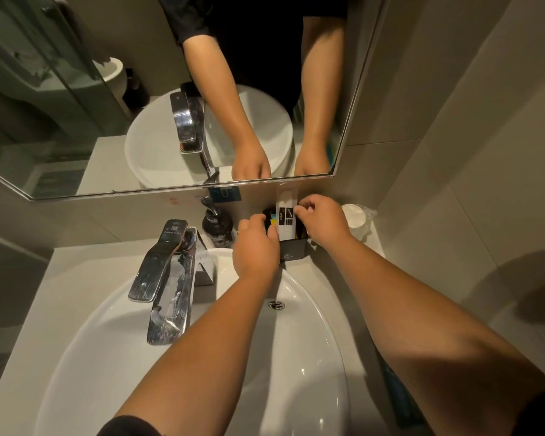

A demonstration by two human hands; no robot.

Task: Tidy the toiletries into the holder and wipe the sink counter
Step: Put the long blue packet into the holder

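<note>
A black box-shaped holder [293, 249] stands on the counter behind the sink, against the wall. A tall white toiletry packet [286, 212] with black squares printed on it stands upright in the holder, beside smaller yellow and blue packets. My right hand [323, 220] pinches the white packet's right edge between thumb and fingers. At the holder's left side, my left hand [256, 247] has its fingers curled on the rim and on the packets inside. What my left fingers touch inside the holder is hidden.
A chrome tap [166, 281] stands over the white oval basin [299, 366]. A dark pump bottle [216, 223] stands behind the tap, left of the holder. Wrapped white cups [356, 217] stand in the right corner. A mirror [76, 105] hangs above the counter [76, 278].
</note>
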